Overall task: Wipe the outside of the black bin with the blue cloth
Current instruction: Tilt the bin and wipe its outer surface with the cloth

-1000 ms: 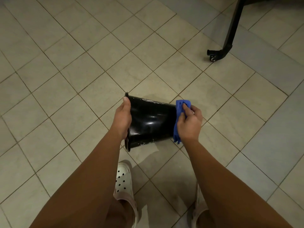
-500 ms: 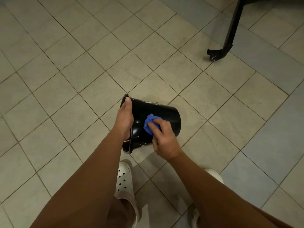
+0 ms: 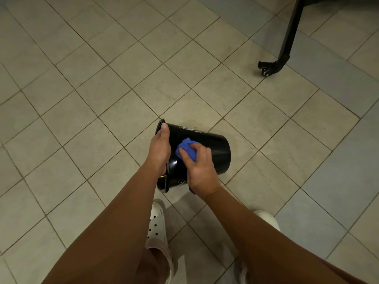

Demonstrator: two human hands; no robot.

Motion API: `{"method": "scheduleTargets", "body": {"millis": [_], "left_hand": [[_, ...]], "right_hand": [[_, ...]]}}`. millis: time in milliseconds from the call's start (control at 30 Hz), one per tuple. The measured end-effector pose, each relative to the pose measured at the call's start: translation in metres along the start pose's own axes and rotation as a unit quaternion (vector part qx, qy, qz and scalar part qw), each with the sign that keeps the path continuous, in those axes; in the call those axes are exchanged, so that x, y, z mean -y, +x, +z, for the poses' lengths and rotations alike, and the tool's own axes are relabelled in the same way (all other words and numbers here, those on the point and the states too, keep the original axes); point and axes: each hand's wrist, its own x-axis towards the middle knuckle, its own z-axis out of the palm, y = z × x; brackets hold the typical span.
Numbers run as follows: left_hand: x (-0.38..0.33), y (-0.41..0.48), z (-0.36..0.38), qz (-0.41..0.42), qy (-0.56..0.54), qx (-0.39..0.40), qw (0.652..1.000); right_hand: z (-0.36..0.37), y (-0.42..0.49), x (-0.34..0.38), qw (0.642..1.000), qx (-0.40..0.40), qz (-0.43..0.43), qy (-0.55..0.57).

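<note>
The glossy black bin (image 3: 213,152) is tipped on its side above the tiled floor, rim to the left and base to the right. My left hand (image 3: 160,150) grips the rim at the open end. The bunched blue cloth (image 3: 185,150) sits on the bin's upper side wall close to the rim. My right hand (image 3: 200,171) holds the cloth and presses it against the wall, covering most of it. A small end of cloth pokes out under that wrist.
Beige tiled floor (image 3: 102,83) all around. A black furniture leg with a castor (image 3: 274,66) stands at the far right. My white perforated clogs (image 3: 156,224) are directly below the bin, the right one (image 3: 266,220) partly hidden by my forearm.
My right hand has drawn the cloth from the bin's base end along the side wall to near the rim. The left hand has kept its hold on the rim.
</note>
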Motion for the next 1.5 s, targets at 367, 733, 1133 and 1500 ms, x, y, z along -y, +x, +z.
{"method": "scheduleTargets", "body": {"millis": [367, 733, 1133, 1500], "left_hand": [[-0.001, 0.001, 0.0, 0.01, -0.028, -0.018, 0.999], [-0.009, 0.001, -0.004, -0.01, -0.061, -0.013, 0.998], [-0.013, 0.001, -0.009, 0.023, -0.047, 0.014, 0.999], [-0.011, 0.0, -0.021, -0.054, -0.063, 0.071, 0.994]], "right_hand": [[0.013, -0.012, 0.012, 0.999, 0.012, -0.02, -0.048], [-0.021, 0.009, -0.028, 0.994, 0.008, 0.094, -0.055], [-0.029, 0.011, -0.063, 0.955, -0.04, 0.295, -0.009], [-0.041, 0.015, -0.076, 0.934, -0.007, 0.348, 0.081]]}}
